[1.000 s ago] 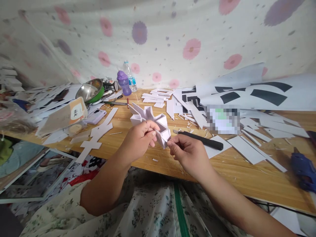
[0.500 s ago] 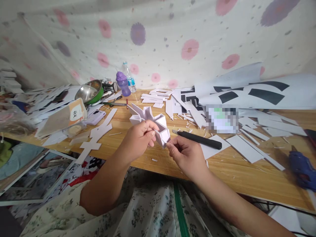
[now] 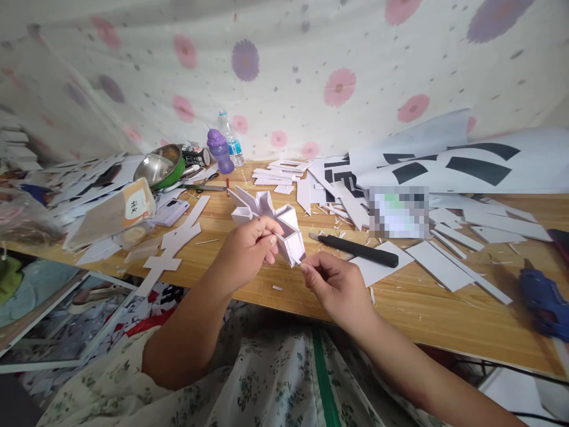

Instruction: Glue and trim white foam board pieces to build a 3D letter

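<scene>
A white foam-board model (image 3: 291,244) with several pointed, open-topped arms is held just above the table's front part. My left hand (image 3: 254,246) is closed around its near left side, thumb and forefinger pinching a wall edge. At the model's near lower corner, my right hand (image 3: 335,283) pinches a thin white strip (image 3: 299,261) between thumb and forefinger; the strip's far end lies against the model. A black-handled craft knife (image 3: 358,250) rests behind my right hand, its blade pointing left. The left palm hides part of the model.
White foam-board offcuts (image 3: 444,267) and shavings lie over the right side of the wooden table (image 3: 400,314). A blue glue gun (image 3: 543,299) is at the far right. Behind stand a purple cup (image 3: 220,153), a water bottle (image 3: 235,145) and a green-sided metal pan (image 3: 160,166).
My right hand has drawn slightly down and away from the model's corner, so more of the thin strip shows. My left hand keeps its hold.
</scene>
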`<state>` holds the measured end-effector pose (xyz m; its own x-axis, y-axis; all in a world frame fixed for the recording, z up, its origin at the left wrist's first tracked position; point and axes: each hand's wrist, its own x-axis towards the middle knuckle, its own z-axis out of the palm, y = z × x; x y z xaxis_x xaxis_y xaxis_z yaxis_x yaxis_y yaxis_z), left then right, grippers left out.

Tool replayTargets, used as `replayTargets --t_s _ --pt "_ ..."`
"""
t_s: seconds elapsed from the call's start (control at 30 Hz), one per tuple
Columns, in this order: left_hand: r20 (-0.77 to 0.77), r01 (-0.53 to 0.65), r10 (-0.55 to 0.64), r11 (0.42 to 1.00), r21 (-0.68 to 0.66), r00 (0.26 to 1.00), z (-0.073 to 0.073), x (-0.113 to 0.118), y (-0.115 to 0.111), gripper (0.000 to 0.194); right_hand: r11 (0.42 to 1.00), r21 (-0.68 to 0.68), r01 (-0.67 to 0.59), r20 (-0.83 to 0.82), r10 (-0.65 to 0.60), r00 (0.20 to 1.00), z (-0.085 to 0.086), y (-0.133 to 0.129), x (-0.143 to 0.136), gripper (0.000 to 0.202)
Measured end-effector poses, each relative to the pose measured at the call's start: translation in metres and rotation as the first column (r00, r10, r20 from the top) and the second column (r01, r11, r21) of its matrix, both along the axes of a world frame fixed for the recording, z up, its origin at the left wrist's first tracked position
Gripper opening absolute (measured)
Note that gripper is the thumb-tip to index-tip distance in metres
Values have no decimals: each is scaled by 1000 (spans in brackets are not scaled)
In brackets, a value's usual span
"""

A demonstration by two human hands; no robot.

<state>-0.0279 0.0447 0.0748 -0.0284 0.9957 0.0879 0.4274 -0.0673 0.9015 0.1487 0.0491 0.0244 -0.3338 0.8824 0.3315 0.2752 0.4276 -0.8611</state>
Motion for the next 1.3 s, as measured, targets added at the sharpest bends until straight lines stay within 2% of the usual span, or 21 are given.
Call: replayTargets --t_s 0.17,0.33,0.63,0.8,0.93,1.3 --pt "-2 6 -6 1000 6 1000 0 -1 1 8 999 33 -11 -118 15 993 5 -3 -1 24" --pt "-4 2 -2 1000 7 1000 0 -1 1 9 999 41 -3 -80 6 997 8 -2 -7 23" --pt "10 -2 2 1000 28 1000 -2 -3 2 8 991 -136 -5 -27 2 1000 -13 -3 -3 24" --pt "3 -6 6 1000 19 1000 -4 -4 3 8 982 -189 -5 22 10 1000 -26 -6 1 23" --pt "-12 -8 8 1000 23 1000 -4 -6 3 8 976 -209 -54 0 55 998 -31 -10 5 24" --pt "-37 1 -1 1000 9 999 -7 -7 2 9 992 -127 -23 -55 16 998 -19 -4 -1 25"
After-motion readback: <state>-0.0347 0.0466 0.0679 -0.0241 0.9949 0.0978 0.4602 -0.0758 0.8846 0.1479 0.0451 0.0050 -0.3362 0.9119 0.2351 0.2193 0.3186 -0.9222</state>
